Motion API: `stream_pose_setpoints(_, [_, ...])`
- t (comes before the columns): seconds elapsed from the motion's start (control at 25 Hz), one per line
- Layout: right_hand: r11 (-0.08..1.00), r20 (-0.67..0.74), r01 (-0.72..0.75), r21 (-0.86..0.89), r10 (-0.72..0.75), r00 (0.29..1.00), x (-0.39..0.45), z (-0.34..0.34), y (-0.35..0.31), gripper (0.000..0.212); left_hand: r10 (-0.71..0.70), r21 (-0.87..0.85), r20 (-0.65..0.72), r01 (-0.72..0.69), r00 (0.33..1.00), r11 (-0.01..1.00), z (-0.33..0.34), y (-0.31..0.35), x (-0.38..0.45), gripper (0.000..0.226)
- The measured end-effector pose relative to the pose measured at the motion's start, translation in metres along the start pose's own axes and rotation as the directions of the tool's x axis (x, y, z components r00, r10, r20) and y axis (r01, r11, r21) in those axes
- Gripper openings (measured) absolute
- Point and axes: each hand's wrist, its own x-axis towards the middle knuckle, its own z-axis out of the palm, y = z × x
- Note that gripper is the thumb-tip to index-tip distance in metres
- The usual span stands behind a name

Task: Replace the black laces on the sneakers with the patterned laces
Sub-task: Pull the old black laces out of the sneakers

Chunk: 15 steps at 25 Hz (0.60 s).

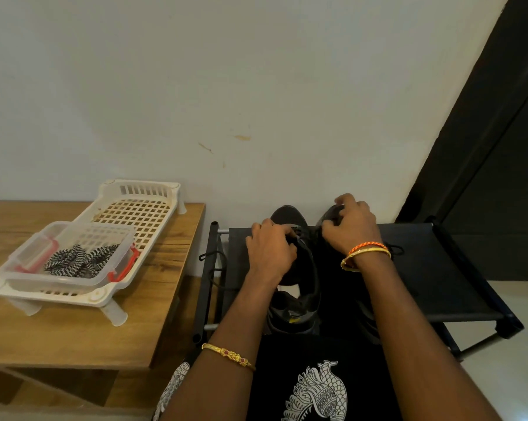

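Two black sneakers stand toe to the wall on a black fabric rack (439, 268). My left hand (270, 253) curls over the left sneaker (299, 287) at its lacing and pinches the black lace there. Over the right sneaker (329, 215), my right hand (351, 227) has curled fingers on the toe and lacing; that shoe is mostly hidden under my arm. One loose black lace (214, 268) hangs off the rack's left edge, and another black lace end (396, 249) shows past my right wrist. The black-and-white patterned laces (80, 259) lie in a clear box.
The clear plastic box (29, 253) with red clips sits in a white slatted basket (153, 196) on a wooden table (74, 335) to the left. A white wall is close behind the rack. A dark door (499, 162) stands at the right.
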Motion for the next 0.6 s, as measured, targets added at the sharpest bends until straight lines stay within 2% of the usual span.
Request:
stream_pose_setpoints(0.04, [0.998,0.133,0.02,0.052,-0.027,0.991,-0.006,0.001,-0.004,0.041,0.002,0.012,0.002,-0.002,1.0,1.0,0.0,0.001,0.002,0.025])
stream_pose_setpoints(0.08, [0.996,0.302,0.015,0.083,-0.039,0.952,-0.013,0.005,-0.008,0.038,0.007,0.023,0.006,-0.007,1.0,1.0,0.001,0.002,0.004,0.025])
stream_pose_setpoints(0.12, [0.998,0.436,0.029,0.049,-0.047,0.899,-0.019,0.012,-0.01,0.039,0.012,0.037,0.014,-0.013,1.0,0.999,0.001,0.003,0.005,0.025])
stream_pose_setpoints(0.16, [0.997,0.497,0.075,-0.024,-0.054,0.866,-0.021,0.019,-0.011,0.04,0.015,0.047,0.028,-0.016,0.999,0.999,0.002,0.002,0.007,0.026])
stream_pose_setpoints(0.24, [0.979,0.409,0.13,-0.158,-0.055,0.911,-0.02,0.032,-0.009,0.038,0.005,0.043,0.103,-0.01,0.995,0.999,0.005,-0.001,0.011,0.03])
stream_pose_setpoints(0.36, [0.974,0.23,0.056,-0.218,-0.005,0.973,-0.017,0.041,-0.009,0.032,-0.029,-0.076,0.212,0.047,0.977,0.996,0.014,-0.009,0.016,0.033])
stream_pose_setpoints(0.48, [0.986,0.145,-0.044,-0.158,0.067,0.987,-0.016,0.044,-0.005,0.031,-0.056,-0.219,0.108,0.079,0.993,0.972,0.019,-0.011,0.017,0.026])
stream_pose_setpoints(0.6, [0.992,0.136,-0.075,-0.104,0.088,0.987,-0.013,0.042,-0.002,0.026,-0.082,-0.273,0.028,0.087,0.996,0.958,0.023,-0.01,0.016,0.018])
